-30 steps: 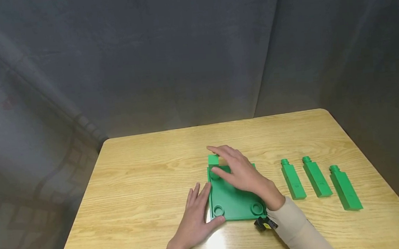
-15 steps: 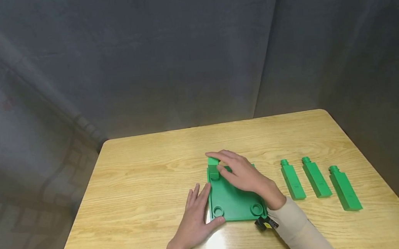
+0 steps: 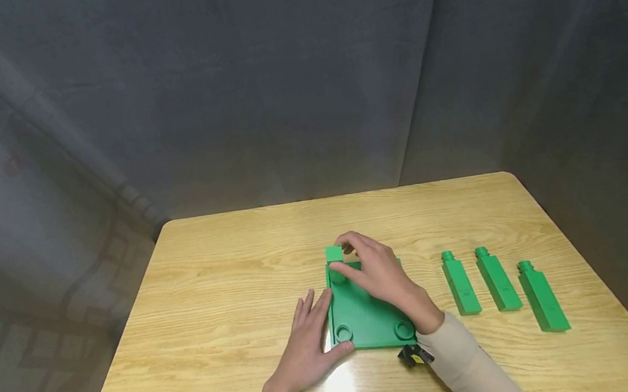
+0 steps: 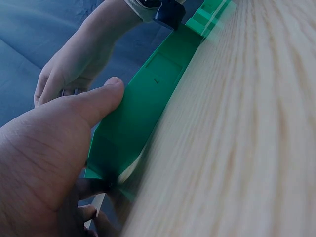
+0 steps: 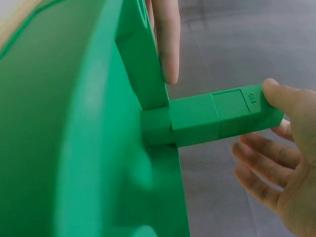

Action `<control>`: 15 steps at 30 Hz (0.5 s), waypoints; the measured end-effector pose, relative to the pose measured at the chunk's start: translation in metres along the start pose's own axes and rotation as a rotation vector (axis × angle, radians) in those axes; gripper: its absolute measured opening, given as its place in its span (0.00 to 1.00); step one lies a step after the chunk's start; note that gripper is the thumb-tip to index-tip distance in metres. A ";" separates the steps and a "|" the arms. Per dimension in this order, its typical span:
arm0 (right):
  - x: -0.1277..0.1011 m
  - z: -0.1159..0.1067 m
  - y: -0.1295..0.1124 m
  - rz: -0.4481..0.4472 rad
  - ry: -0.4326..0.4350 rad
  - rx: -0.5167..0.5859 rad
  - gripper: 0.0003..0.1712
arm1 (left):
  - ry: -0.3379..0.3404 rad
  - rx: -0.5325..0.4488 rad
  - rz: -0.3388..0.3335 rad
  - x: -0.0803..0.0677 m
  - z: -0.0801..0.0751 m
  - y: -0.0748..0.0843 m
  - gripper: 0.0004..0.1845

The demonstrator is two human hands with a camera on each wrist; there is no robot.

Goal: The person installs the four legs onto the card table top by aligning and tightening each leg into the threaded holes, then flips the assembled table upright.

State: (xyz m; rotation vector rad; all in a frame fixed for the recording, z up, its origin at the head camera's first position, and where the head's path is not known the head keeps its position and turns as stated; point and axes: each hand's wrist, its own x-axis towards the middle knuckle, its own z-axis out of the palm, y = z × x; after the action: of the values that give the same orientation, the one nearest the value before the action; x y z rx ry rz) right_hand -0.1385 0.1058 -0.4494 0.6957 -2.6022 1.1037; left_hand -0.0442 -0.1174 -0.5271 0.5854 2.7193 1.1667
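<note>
Your right hand pinches the green peg block standing in the green base plate's far-left socket; your left hand, fingers straight, steadies the plate's near-left edge.

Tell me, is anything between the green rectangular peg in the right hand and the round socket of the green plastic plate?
Nothing visible is. The right hand holds the green rectangular peg upright, its round end already in the far-left socket of the green plastic plate. The left hand touches only the plate's left edge.
</note>
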 end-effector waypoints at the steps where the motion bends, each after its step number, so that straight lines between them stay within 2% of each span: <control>1: 0.000 0.000 0.000 0.003 0.001 -0.003 0.22 | 0.000 -0.001 -0.003 0.000 0.000 0.000 0.56; 4: -0.001 -0.001 0.000 0.007 -0.013 0.010 0.28 | 0.003 -0.007 -0.008 0.000 0.000 0.000 0.56; 8: -0.001 -0.005 0.002 -0.021 -0.087 0.108 0.33 | 0.005 -0.012 -0.007 -0.001 0.000 0.001 0.55; 11: -0.001 -0.008 0.003 -0.046 -0.149 0.198 0.30 | 0.005 -0.008 -0.002 -0.001 0.000 0.001 0.55; 15: 0.000 -0.011 0.004 -0.062 -0.186 0.238 0.27 | 0.009 -0.007 0.000 0.000 0.000 0.000 0.56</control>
State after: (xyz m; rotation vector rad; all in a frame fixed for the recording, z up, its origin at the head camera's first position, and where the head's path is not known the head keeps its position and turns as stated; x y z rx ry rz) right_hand -0.1398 0.1164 -0.4444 0.9668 -2.6018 1.4060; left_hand -0.0437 -0.1174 -0.5267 0.5814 2.7211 1.1817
